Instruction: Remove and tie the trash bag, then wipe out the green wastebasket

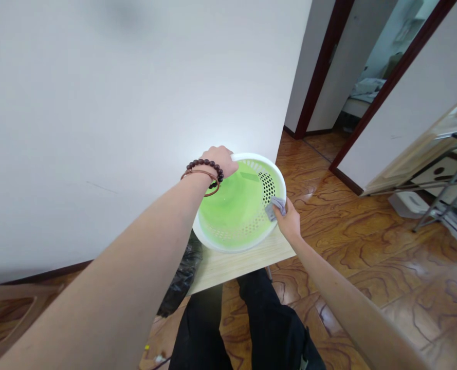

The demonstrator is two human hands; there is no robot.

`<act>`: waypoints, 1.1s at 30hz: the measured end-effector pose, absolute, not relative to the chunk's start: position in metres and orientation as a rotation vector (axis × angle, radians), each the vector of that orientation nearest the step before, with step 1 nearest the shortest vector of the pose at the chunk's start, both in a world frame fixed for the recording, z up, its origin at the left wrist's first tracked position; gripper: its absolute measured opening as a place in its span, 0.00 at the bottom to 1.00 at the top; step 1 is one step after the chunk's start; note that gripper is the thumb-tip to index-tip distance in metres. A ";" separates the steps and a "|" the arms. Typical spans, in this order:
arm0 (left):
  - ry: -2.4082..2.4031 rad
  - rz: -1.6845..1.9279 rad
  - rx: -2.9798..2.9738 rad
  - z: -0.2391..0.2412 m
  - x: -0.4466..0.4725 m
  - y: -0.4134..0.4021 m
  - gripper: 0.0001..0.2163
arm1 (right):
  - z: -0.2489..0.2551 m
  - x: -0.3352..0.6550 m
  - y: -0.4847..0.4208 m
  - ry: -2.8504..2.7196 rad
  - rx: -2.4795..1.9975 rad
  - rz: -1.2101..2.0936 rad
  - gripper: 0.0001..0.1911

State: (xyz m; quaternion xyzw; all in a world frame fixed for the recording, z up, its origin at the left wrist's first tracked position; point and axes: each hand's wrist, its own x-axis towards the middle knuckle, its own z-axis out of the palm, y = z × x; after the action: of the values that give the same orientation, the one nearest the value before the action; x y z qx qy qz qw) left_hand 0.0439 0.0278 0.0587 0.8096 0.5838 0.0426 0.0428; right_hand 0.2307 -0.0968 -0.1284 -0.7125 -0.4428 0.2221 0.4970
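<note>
- Nearest the lens: left forearm [135, 267] with bead bracelets [205, 167]; left hand [219, 158] clenched over the far rim of the basket [232, 210]
- The basket: round, green perforated bowl with a white rim, seated on the counter [236, 262]; nothing inside
- At its right rim: right hand [288, 222] pinching a grey cloth [275, 206] against the edge
- Wiping judged under way at the rim; how much of the bowl is done cannot be told
- Left of the counter: black bag [182, 272]
</note>
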 end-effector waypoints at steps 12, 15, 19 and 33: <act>1.818 0.080 2.507 0.056 0.046 0.026 0.20 | -0.188 0.127 -0.141 -0.595 -1.630 1.031 0.27; 1.812 0.077 2.508 0.057 0.046 0.024 0.18 | -0.172 0.176 -0.126 -0.832 -1.707 0.808 0.32; 1.793 0.083 2.501 0.057 0.048 0.024 0.18 | -0.128 0.244 -0.091 -1.183 -1.848 0.388 0.42; 1.820 0.097 2.507 0.055 0.046 0.024 0.20 | -0.204 0.128 -0.147 -0.738 -1.818 0.974 0.26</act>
State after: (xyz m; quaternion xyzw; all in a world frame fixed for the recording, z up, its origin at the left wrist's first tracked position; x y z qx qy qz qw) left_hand 0.0456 0.0244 0.0552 0.8087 0.5871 0.0312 0.0208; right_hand 0.1279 -0.1470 -0.2045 -0.7379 -0.2996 0.3952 0.4578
